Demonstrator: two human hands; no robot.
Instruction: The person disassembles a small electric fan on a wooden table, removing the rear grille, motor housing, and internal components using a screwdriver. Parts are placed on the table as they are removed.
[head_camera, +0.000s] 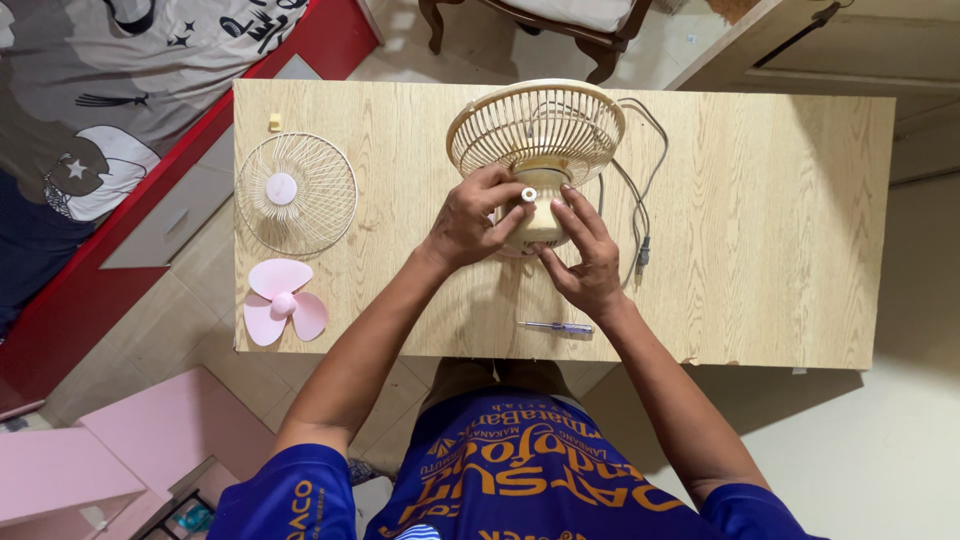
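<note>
From the head view, the left hand (468, 222) and the right hand (587, 258) are both grasping the cream fan body (537, 215), fingers curled around its motor housing, near the middle of the wooden table (780, 230). The rear fan guard (537, 128) is sitting toward the far edge. A front grille (297, 193) and pink fan blade (283, 302) are lying by the left edge. A screwdriver (556, 327) is resting near the near edge.

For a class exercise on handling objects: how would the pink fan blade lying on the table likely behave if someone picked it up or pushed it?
The pink fan blade looks like thin moulded plastic, so probably light and slightly flexible. It lies flat at the table corner, so a push would likely slide it, perhaps over the edge. Its three lobes and round hub offer easy holds.
</note>
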